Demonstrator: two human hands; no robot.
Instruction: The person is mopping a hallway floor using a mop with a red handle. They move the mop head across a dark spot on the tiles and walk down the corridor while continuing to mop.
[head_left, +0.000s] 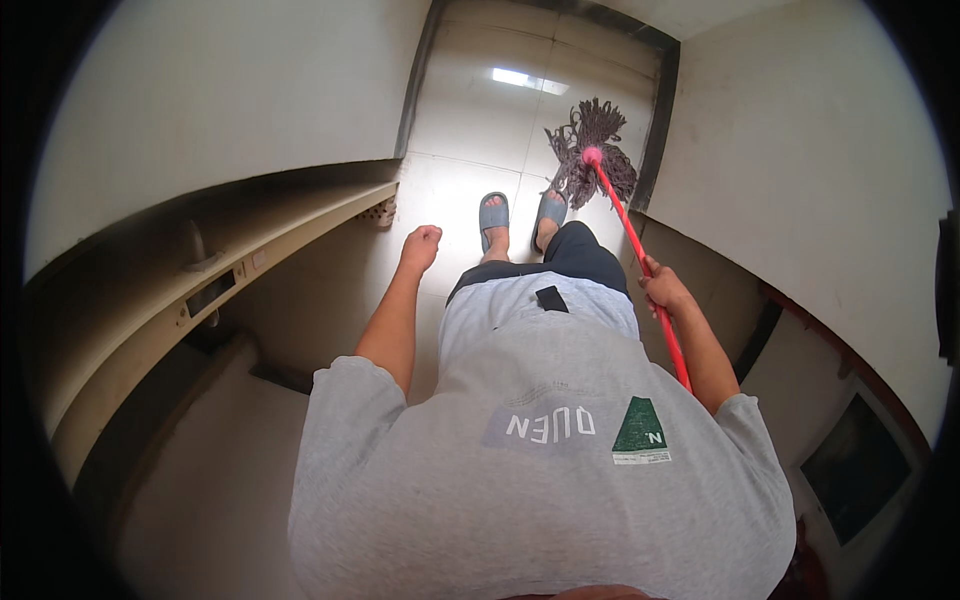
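Observation:
My right hand (666, 288) is wrapped around the red handle (628, 226) of a string mop, whose lower part slants down and ahead. The mop's dark grey strands (600, 120) fan out from a pink hub (592, 155), close to the tiled floor and just ahead of my right slipper (552, 206). Whether the strands press on the tiles is hard to tell. Away from the mop, my left hand (422, 247) hangs at my side with its fingers curled in and nothing visible in them. The handle's upper end is hidden behind my arm and shirt.
An open door (247, 266) stands on my left, its edge carrying a lock plate (211, 294) and a lever handle (198, 247). Pale walls (780, 135) with a dark skirting strip (661, 127) flank the tiled floor (472, 112). My left slipper (494, 216) rests on the tiles.

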